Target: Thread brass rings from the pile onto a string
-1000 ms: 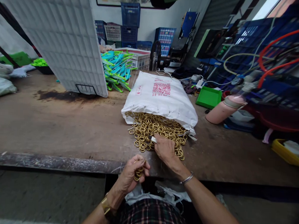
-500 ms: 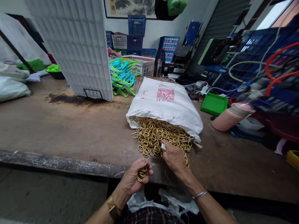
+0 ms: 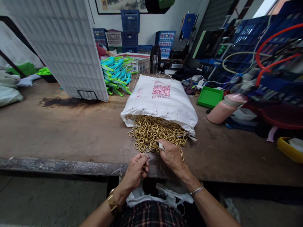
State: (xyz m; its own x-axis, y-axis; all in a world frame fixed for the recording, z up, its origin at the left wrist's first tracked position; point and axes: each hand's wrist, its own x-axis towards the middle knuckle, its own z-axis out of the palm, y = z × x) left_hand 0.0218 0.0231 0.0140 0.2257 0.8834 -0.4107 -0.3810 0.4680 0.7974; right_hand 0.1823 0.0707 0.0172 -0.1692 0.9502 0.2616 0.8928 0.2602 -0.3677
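Fingers curled closed, my left hand (image 3: 135, 167) holds rings (image 3: 143, 169) at the front edge of the table (image 3: 66, 133), just short of the pile (image 3: 153, 129). Ahead and rightward, the pile spills from the open mouth of the bag (image 3: 164, 99), its long axis running side to side, roughly along that edge. My right hand (image 3: 172, 155), the nearer, touches the pile's near right side, fingers bent down, most rings ahead and leftward; whether its fingertips pinch any, I cannot tell.
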